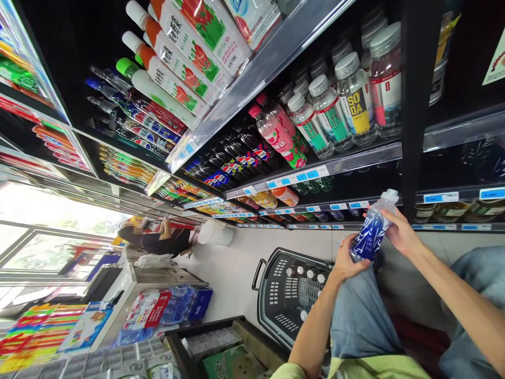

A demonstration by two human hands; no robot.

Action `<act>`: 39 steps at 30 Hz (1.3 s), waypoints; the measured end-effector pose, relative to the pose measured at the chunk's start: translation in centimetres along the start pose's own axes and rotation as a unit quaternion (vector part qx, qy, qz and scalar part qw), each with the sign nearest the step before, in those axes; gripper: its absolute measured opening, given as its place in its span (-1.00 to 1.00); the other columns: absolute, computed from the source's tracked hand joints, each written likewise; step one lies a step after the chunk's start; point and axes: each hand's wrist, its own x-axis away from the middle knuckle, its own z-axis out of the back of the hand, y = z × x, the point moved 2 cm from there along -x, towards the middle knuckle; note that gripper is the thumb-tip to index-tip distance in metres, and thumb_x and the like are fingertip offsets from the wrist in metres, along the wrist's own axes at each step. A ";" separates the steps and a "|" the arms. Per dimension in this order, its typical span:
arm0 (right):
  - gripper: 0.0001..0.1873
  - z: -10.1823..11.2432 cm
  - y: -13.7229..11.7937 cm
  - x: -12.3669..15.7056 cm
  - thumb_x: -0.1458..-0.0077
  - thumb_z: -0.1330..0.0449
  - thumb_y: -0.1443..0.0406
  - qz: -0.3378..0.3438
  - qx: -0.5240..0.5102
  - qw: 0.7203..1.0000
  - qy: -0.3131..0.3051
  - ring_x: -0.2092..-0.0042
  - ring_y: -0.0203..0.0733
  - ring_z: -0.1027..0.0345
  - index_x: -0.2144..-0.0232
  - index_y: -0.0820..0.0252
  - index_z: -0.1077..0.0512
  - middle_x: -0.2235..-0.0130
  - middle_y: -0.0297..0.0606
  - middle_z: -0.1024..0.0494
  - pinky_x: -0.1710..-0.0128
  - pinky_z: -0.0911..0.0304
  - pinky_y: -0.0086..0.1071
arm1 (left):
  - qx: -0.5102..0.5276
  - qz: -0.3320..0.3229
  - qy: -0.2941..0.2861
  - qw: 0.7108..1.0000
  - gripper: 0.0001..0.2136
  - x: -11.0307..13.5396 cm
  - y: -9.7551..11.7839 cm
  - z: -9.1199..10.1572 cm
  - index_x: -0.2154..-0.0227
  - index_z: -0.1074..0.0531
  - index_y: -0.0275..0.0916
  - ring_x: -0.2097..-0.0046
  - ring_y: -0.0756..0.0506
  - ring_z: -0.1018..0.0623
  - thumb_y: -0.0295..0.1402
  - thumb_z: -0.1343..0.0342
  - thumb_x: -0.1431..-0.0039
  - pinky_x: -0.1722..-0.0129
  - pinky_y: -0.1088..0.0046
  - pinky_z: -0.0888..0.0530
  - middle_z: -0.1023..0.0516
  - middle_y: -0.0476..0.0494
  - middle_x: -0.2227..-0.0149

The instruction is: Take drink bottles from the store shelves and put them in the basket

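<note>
Both of my hands hold one clear plastic bottle with a blue label [370,231], tilted over my knees. My left hand [351,263] is wrapped round its lower end. Higher up, my right hand [402,234] has its fingers against the bottle's side, below the pale cap. To the left of my legs, a dark shopping basket [276,299] stands on the floor. Several bottles with white caps [310,274] lie or stand inside it; my left forearm hides part of the basket.
Shelves [292,58] of drinks rise in front, with soda water bottles [355,100], pink bottles [278,131] and dark cola bottles [236,158]. Farther back, a person [153,237] is near a white bucket [215,233]. Wrapped water packs [169,305] and a box display [232,363] stand at lower left.
</note>
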 end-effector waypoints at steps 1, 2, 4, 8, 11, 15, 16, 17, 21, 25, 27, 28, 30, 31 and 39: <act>-0.54 0.0 0.1 -0.1 0.20 -0.54 0.27 -0.002 -0.004 1.000 0.002 0.02 0.16 -0.65 0.19 0.00 -0.53 0.14 -0.26 -0.73 0.10 -0.63 -0.06 | 0.039 0.007 -0.005 0.999 -0.19 0.0 -0.1 0.2 -0.24 -0.30 -0.22 -0.19 -0.35 -0.56 0.01 -0.39 0.04 -0.24 -0.06 -0.47 -0.55 -0.32 -0.19; -0.54 0.1 0.2 -0.2 0.19 -0.54 0.30 -0.005 -0.011 1.000 0.009 0.06 0.15 -0.66 0.20 0.00 -0.53 0.14 -0.25 -0.73 0.11 -0.63 -0.06 | 0.073 0.011 -0.008 0.997 -0.22 0.0 -0.2 0.4 -0.24 -0.29 -0.22 -0.18 -0.34 -0.57 0.03 -0.36 -0.01 -0.22 -0.03 -0.49 -0.55 -0.31 -0.18; -0.58 0.4 0.5 -0.5 0.17 -0.51 0.34 -0.007 -0.027 0.999 0.028 0.14 0.12 -0.68 0.20 0.03 -0.54 0.17 -0.21 -0.73 0.14 -0.64 -0.09 | 0.114 0.015 -0.010 0.993 -0.26 0.0 -0.2 0.7 -0.24 -0.27 -0.23 -0.16 -0.32 -0.58 0.04 -0.30 -0.09 -0.19 0.01 -0.51 -0.57 -0.30 -0.16; -0.70 1.2 0.7 -1.2 0.08 -0.45 0.34 0.008 -0.050 0.996 0.068 0.32 0.01 -0.64 0.23 0.13 -0.56 0.25 -0.19 -0.72 0.26 -0.65 -0.18 | 0.070 0.012 0.003 0.997 -0.20 0.1 0.0 0.3 -0.29 -0.22 -0.22 -0.16 -0.32 -0.57 0.01 -0.36 -0.06 -0.22 -0.02 -0.48 -0.55 -0.31 -0.18; -0.79 1.7 0.5 -1.5 0.02 -0.41 0.31 0.014 -0.068 0.991 0.113 0.39 -0.05 -0.60 0.28 0.13 -0.55 0.30 -0.24 -0.71 0.30 -0.65 -0.21 | -0.012 0.019 0.017 1.000 -0.03 0.1 0.5 -0.3 -0.30 -0.22 -0.17 -0.26 -0.37 -0.50 -0.06 -0.54 0.17 -0.32 -0.08 -0.41 -0.47 -0.33 -0.27; -0.83 1.7 0.0 -1.6 0.03 -0.40 0.31 0.026 -0.074 0.988 0.130 0.42 -0.12 -0.58 0.33 0.14 -0.53 0.32 -0.25 -0.70 0.42 -0.57 -0.35 | -0.055 0.023 0.058 0.996 -0.09 -0.1 1.3 -0.6 -0.24 -0.27 -0.14 -0.25 -0.34 -0.52 -0.17 -0.57 0.19 -0.31 -0.06 -0.45 -0.48 -0.27 -0.24; -0.83 1.6 -0.1 -1.5 0.04 -0.40 0.31 0.027 -0.072 0.989 0.125 0.42 -0.12 -0.58 0.33 0.14 -0.54 0.31 -0.25 -0.70 0.43 -0.56 -0.36 | -0.057 0.023 0.066 0.996 -0.15 -0.1 1.4 -0.6 -0.22 -0.30 -0.14 -0.22 -0.32 -0.54 -0.18 -0.55 0.15 -0.28 -0.04 -0.48 -0.51 -0.25 -0.20; -0.83 1.5 -0.3 -1.4 0.04 -0.40 0.30 0.027 -0.069 0.990 0.120 0.40 -0.12 -0.59 0.33 0.15 -0.55 0.30 -0.23 -0.70 0.43 -0.55 -0.37 | -0.056 0.022 0.069 0.996 -0.19 -0.1 1.4 -0.6 -0.20 -0.32 -0.14 -0.19 -0.30 -0.56 -0.18 -0.54 0.13 -0.26 -0.02 -0.49 -0.53 -0.23 -0.17; -0.82 0.9 -0.6 -0.9 -0.01 -0.37 0.26 0.013 -0.043 0.995 0.087 0.30 -0.07 -0.64 0.29 0.19 -0.61 0.23 -0.16 -0.73 0.35 -0.56 -0.36 | -0.024 0.020 0.041 0.999 -0.24 0.2 0.6 -0.2 -0.17 -0.36 -0.17 -0.17 -0.32 -0.57 -0.12 -0.50 0.10 -0.24 -0.01 -0.48 -0.57 -0.25 -0.14; -0.83 0.6 -0.6 -0.6 -0.01 -0.35 0.29 -0.013 -0.025 0.998 0.063 0.22 0.02 -0.65 0.28 0.18 -0.62 0.17 -0.12 -0.73 0.27 -0.59 -0.26 | 0.012 0.031 0.017 0.999 -0.30 0.5 0.0 0.2 -0.22 -0.32 -0.20 -0.15 -0.34 -0.58 0.02 -0.35 -0.10 -0.20 -0.01 -0.50 -0.58 -0.29 -0.16; -0.88 0.6 -0.6 -0.6 0.00 -0.33 0.31 -0.022 -0.037 0.997 0.068 0.21 0.06 -0.65 0.33 0.17 -0.59 0.20 -0.14 -0.72 0.23 -0.61 -0.18 | 0.022 0.022 0.010 0.999 -0.31 0.5 0.1 0.3 -0.24 -0.31 -0.22 -0.15 -0.33 -0.58 0.06 -0.28 -0.16 -0.19 0.00 -0.50 -0.59 -0.30 -0.15; -0.90 0.6 -0.5 -0.7 -0.01 -0.32 0.32 -0.022 -0.045 0.996 0.075 0.22 0.06 -0.65 0.35 0.16 -0.58 0.23 -0.15 -0.72 0.22 -0.62 -0.14 | 0.020 0.017 0.008 1.000 -0.30 0.5 0.2 0.2 -0.25 -0.30 -0.22 -0.16 -0.33 -0.58 0.05 -0.28 -0.17 -0.20 0.00 -0.49 -0.58 -0.31 -0.16; -0.93 0.8 -0.6 -0.8 -0.03 -0.28 0.34 -0.013 -0.059 0.994 0.088 0.26 0.03 -0.64 0.37 0.17 -0.57 0.27 -0.17 -0.70 0.19 -0.64 -0.11 | -0.001 0.011 0.007 1.000 -0.28 0.5 0.4 0.1 -0.28 -0.27 -0.20 -0.22 -0.34 -0.53 0.01 -0.31 -0.14 -0.26 -0.04 -0.45 -0.52 -0.32 -0.23; -0.93 0.9 -0.7 -0.9 -0.03 -0.27 0.34 -0.007 -0.063 0.993 0.095 0.28 0.01 -0.63 0.37 0.17 -0.57 0.28 -0.18 -0.70 0.18 -0.64 -0.10 | -0.017 0.009 0.008 1.000 -0.26 0.5 0.5 -0.1 -0.29 -0.26 -0.18 -0.25 -0.34 -0.51 -0.02 -0.34 -0.11 -0.29 -0.05 -0.43 -0.49 -0.32 -0.26; -0.95 1.3 -1.1 -1.2 -0.04 -0.27 0.36 -0.002 -0.076 0.990 0.121 0.28 -0.03 -0.62 0.38 0.19 -0.55 0.31 -0.19 -0.68 0.15 -0.62 -0.13 | -0.065 -0.032 0.064 0.995 -0.17 0.1 1.7 -1.0 -0.16 -0.34 -0.15 -0.13 -0.28 -0.57 -0.13 -0.56 0.20 -0.20 0.04 -0.54 -0.54 -0.22 -0.11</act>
